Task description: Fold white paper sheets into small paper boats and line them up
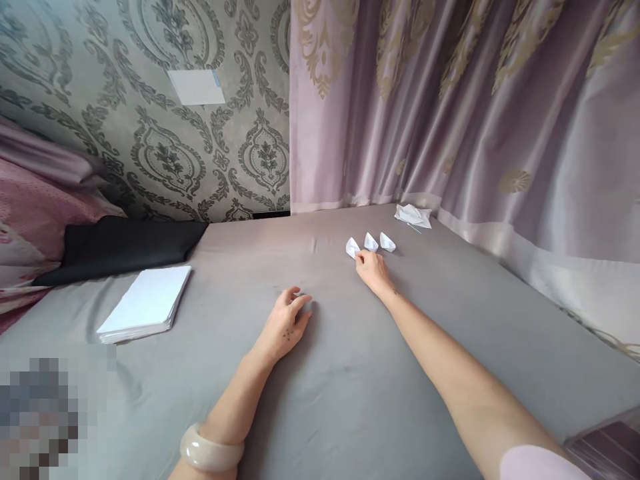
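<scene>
Three small folded white papers, shaped like paper boats, stand in a row on the grey sheet [330,373]. My right hand [374,272] reaches out to the leftmost paper boat [353,247], its fingers pinched at the lower edge. Just right of it are the middle paper boat [371,241] and the right paper boat [387,242]. My left hand [286,323] hovers over or rests on the sheet, nearer to me, holding nothing. Its fingers are loosely bent and apart. A pale bangle [212,449] circles my left forearm.
A stack of white paper [147,301] lies at the left, before a folded black cloth [130,245]. Crumpled white paper [413,215] and a thin stick [415,229] sit at the far right. Behind hang mauve curtains [400,133] beside patterned wallpaper [240,147].
</scene>
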### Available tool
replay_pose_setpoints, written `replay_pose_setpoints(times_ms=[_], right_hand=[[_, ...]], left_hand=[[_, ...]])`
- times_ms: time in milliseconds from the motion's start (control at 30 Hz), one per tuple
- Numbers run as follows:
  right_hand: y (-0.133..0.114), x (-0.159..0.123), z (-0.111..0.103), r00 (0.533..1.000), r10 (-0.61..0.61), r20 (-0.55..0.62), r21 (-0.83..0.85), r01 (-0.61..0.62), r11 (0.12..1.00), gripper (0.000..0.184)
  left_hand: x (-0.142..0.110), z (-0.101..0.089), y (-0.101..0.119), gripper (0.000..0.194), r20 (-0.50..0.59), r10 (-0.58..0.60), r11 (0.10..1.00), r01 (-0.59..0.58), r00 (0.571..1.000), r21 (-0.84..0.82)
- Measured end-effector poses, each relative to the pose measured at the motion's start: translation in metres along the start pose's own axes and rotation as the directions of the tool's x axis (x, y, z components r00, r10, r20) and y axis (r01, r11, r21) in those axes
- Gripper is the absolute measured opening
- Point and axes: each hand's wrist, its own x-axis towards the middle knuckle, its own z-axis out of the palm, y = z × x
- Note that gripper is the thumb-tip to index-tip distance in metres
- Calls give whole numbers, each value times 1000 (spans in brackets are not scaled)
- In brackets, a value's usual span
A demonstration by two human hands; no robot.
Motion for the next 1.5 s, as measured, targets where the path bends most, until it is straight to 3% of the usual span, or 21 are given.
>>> replay_pose_setpoints(times_ms=[300, 500, 633, 867, 1033, 1167, 1267, 1333, 1367, 1433, 1500], right_hand=[[2, 39, 5, 993, 114, 16, -109, -111, 988, 30], [-3, 38, 1, 992, 125, 32, -143, -119, 983, 33], [-12, 6, 0, 998, 63, 30, -154, -58, 986, 41], [-32, -82, 10, 957, -238, 168, -114, 259, 959, 32], [-31, -107, 18, 928, -348, 136, -110, 363, 925, 29], [-24, -106, 22, 918, -388, 86, -95, 395, 914, 30], [-19, -103, 25, 906, -418, 68, -68, 422, 904, 31], [-16, -101, 27, 899, -435, 55, -44, 437, 898, 32], [-15, -100, 29, 897, -441, 36, -44, 442, 896, 31], [-12, -98, 32, 891, -455, 5, -48, 454, 890, 31], [-11, -96, 35, 877, -480, -13, -50, 478, 877, 30]], left_hand=[[0, 4, -4, 24, -27, 52, 998, -51, 998, 29], [-1, 6, -7, 22, -25, 60, 997, -59, 998, 48], [0, 6, -8, 22, -26, 68, 996, -66, 997, 56], [0, 3, -5, 24, -26, 39, 973, -32, 999, 230], [3, -6, -1, 28, 51, 4, 953, -19, 999, 302], [2, -35, -1, 30, 227, 34, 983, -73, 973, 166], [-6, -71, -8, 30, 330, -78, 997, 67, 941, 44], [-15, -97, -18, 33, 208, -286, 958, 279, 935, 64], [-20, -111, -25, 32, 73, -386, 921, 379, 920, 95], [-33, -137, -43, 36, -115, -484, 855, 497, 867, 146], [-45, -162, -61, 39, -274, -551, 775, 605, 788, 183]])
